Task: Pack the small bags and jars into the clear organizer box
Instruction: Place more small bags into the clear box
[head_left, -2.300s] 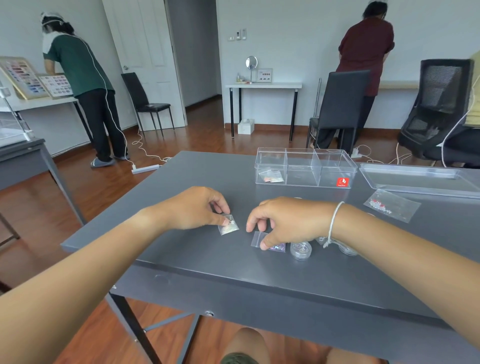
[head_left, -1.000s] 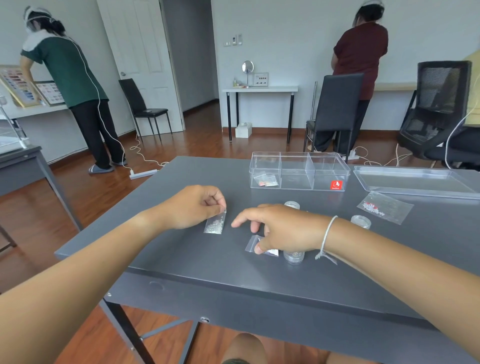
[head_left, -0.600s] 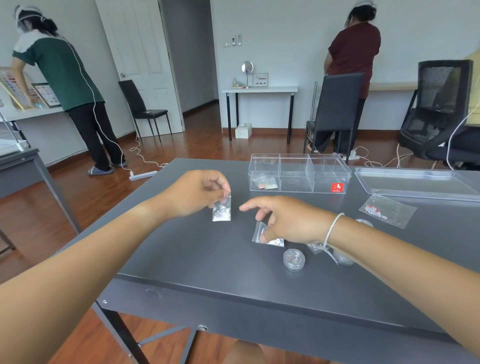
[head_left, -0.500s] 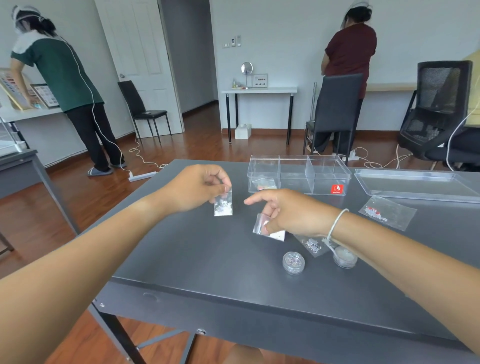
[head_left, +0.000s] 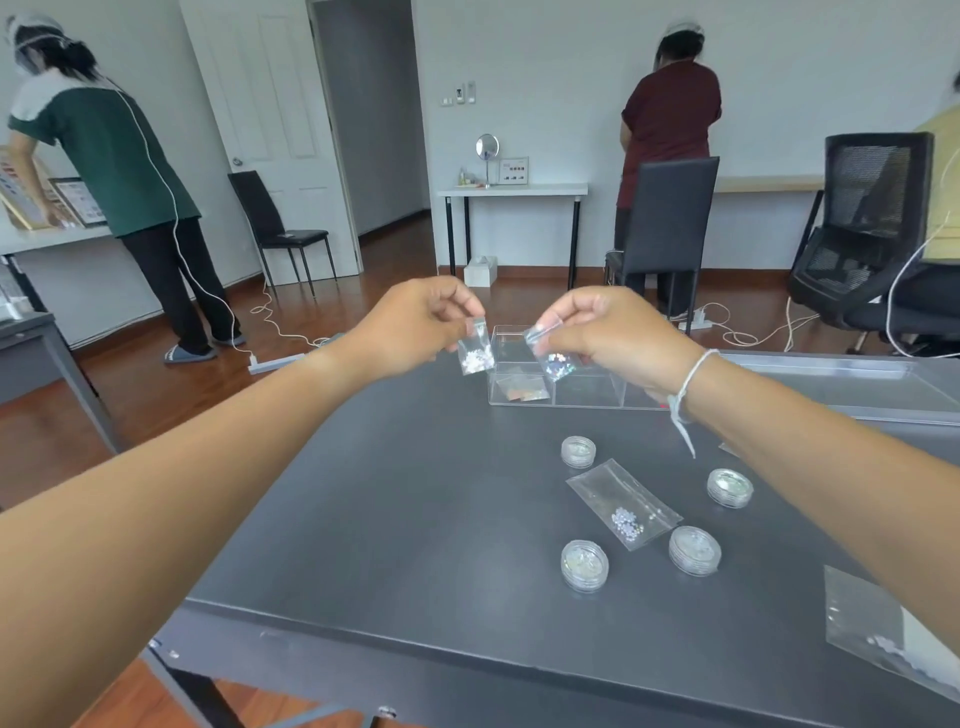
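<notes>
My left hand (head_left: 415, 325) pinches a small clear bag of white bits (head_left: 475, 354) by its top edge, just left of the clear organizer box (head_left: 587, 395). My right hand (head_left: 613, 332) pinches a second small bag of shiny bits (head_left: 551, 358) above the box's left compartment, where one bag (head_left: 522, 388) lies. On the grey table (head_left: 405, 509) rest several small round jars (head_left: 584, 565), (head_left: 694, 550), (head_left: 730, 487) and a larger clear bag (head_left: 623, 503).
The box's clear lid (head_left: 852, 384) lies to the right, behind my right forearm. Another clear bag (head_left: 893, 631) lies near the table's front right. People stand at desks along the walls; black chairs (head_left: 670, 218) stand beyond the table.
Both hands have lifted their bags off the table and carried them forward to the organizer box. The camera has come closer and tilted down.
</notes>
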